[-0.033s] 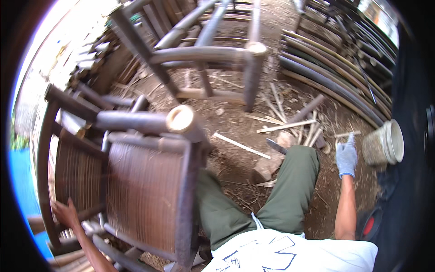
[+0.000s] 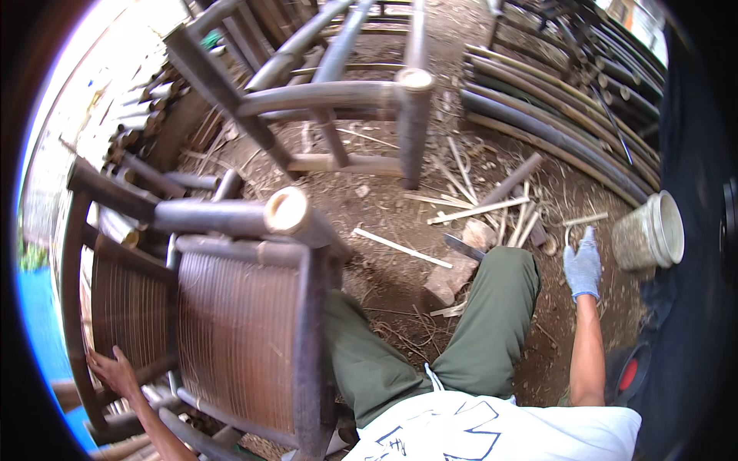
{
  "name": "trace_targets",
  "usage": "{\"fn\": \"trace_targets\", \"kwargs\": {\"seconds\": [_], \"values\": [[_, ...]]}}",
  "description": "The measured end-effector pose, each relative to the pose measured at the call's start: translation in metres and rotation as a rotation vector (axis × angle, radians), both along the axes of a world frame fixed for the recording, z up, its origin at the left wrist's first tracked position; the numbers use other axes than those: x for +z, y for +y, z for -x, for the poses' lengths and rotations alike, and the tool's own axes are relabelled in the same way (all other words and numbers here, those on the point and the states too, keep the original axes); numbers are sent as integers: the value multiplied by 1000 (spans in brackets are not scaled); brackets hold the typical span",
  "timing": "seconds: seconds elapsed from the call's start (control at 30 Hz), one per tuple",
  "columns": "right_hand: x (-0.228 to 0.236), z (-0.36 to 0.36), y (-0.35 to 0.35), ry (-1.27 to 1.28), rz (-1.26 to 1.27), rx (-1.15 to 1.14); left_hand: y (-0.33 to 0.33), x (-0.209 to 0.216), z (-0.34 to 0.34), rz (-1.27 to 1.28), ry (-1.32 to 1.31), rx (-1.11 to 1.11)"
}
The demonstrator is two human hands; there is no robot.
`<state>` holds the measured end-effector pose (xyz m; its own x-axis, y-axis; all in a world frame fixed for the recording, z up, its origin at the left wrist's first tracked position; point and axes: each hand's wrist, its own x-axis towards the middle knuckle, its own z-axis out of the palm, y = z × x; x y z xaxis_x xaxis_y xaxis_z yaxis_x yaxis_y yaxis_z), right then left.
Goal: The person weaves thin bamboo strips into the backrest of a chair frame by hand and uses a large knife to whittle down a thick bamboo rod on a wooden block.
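Here, each line tells one part of the scene.

Chair: a dark brown bamboo chair with a woven slat panel (image 2: 231,338) lies tilted in front of the person, against the knees.
Left hand: the bare left hand (image 2: 114,371) rests on the lower left frame of the chair, fingers spread and curled over a dark bar; it grips the frame loosely.
Right hand: the right hand, in a pale blue glove (image 2: 583,265), is far to the right of the chair, low over the dirt floor (image 2: 384,215). Its fingers are bent around a thin pale bamboo stick (image 2: 584,220); I cannot tell if it grips firmly.
Bucket: a dirty white plastic bucket (image 2: 649,233) stands just to the right of the gloved hand, well apart from the chair.
Blade: a grey metal blade (image 2: 463,247) lies on the floor to the right of the chair, near the person's green trouser knee (image 2: 500,307).
Sticks: pale split bamboo strips (image 2: 477,209) are scattered on the floor beyond the blade.
Second frame: another dark bamboo chair frame (image 2: 338,96) stands behind the chair.
Poles: long dark bamboo poles (image 2: 553,131) lie stacked far right of the chair.
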<state>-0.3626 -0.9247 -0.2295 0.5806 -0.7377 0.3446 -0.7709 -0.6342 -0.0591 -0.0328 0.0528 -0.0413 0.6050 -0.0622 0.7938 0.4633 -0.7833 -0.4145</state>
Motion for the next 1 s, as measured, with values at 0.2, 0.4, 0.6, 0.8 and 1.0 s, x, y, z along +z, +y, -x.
{"fn": "trace_targets", "kwargs": {"seconds": [0.2,0.4,0.6,0.8,1.0], "values": [[-112,-3,13,342,-642,146,-416,14,55,505,545,-1060],[-213,-39,45,384,-497,564,-652,-154,51,615,1463,-1264],[-249,-56,40,394,-389,455,-784,-383,-10,396,1502,-1100],[-168,1,24,395,-964,165,-853,-449,6,183,1609,-968],[-131,77,5,106,-1024,148,-834,-460,16,207,1468,-1067]]}}
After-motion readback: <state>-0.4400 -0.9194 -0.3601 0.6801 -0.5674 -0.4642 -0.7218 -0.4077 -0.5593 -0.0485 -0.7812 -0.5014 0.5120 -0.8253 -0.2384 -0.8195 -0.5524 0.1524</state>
